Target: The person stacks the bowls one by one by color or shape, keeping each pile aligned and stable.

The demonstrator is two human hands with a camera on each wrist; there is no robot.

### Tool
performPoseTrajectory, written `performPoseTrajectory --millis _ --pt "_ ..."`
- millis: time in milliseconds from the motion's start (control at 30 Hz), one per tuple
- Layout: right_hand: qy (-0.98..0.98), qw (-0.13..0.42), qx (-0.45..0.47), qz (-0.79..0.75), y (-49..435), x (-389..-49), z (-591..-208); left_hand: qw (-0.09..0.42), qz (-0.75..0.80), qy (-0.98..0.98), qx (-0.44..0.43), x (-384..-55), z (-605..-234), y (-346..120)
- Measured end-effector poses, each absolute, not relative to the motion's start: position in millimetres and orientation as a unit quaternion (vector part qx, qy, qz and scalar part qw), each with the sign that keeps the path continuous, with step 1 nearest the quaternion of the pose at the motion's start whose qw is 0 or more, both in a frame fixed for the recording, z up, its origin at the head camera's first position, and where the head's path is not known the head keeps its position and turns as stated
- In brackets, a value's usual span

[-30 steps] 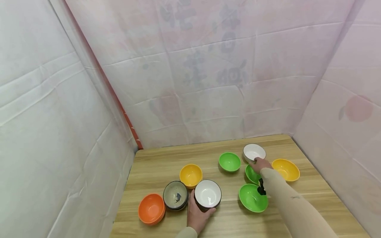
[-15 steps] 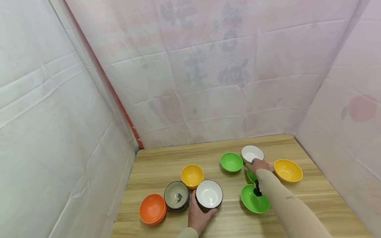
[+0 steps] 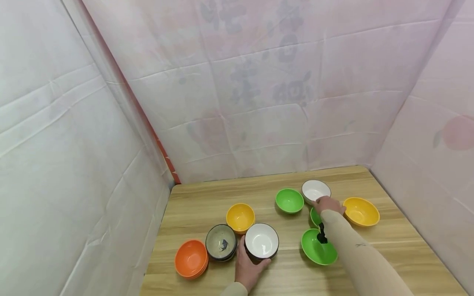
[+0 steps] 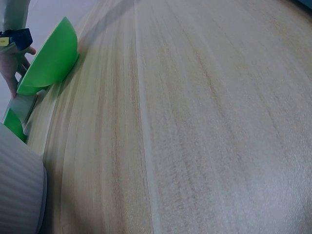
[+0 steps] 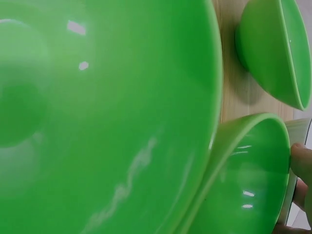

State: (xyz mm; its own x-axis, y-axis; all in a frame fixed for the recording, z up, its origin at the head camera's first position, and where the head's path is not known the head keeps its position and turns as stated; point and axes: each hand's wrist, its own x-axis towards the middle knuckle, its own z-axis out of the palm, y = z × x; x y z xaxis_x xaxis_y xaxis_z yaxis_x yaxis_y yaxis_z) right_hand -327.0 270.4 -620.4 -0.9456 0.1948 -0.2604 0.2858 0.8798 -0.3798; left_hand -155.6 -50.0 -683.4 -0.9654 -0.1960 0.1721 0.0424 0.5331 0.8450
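My left hand (image 3: 247, 267) curves round the near side of a small stack of white bowls with dark outsides (image 3: 261, 240), thumb at the right, fingers at the left. At the back right my right hand (image 3: 327, 204) pinches the near rim of another white bowl (image 3: 315, 190). Under that wrist a green bowl (image 3: 314, 216) is partly hidden; in the right wrist view this green bowl (image 5: 243, 180) lies right beside the fingertips. Nearer the front, a larger green bowl (image 3: 319, 250) sits below the right forearm. Another green bowl (image 3: 289, 200) stands left of the pinched white bowl.
Stacked orange bowls (image 3: 190, 258), grey bowls with a fish drawing (image 3: 221, 238) and small yellow bowls (image 3: 240, 217) stand on the table's left side. A larger yellow bowl (image 3: 362, 211) stands at the right. White cloth walls (image 3: 259, 123) close off the back and sides.
The right hand has drawn the back white bowl slightly left, up against the green bowl beside it. The left hand keeps its hold on the white stack. The head view has shifted slightly.
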Motion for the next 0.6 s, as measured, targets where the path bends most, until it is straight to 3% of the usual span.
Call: performPoseTrajectory --millis 600 --pt "0.977 0.011 0.106 -0.183 277.4 -321.0 -621.8 0.101 -0.491 -0.864 0.052 -156.2 -679.9 -50.8"
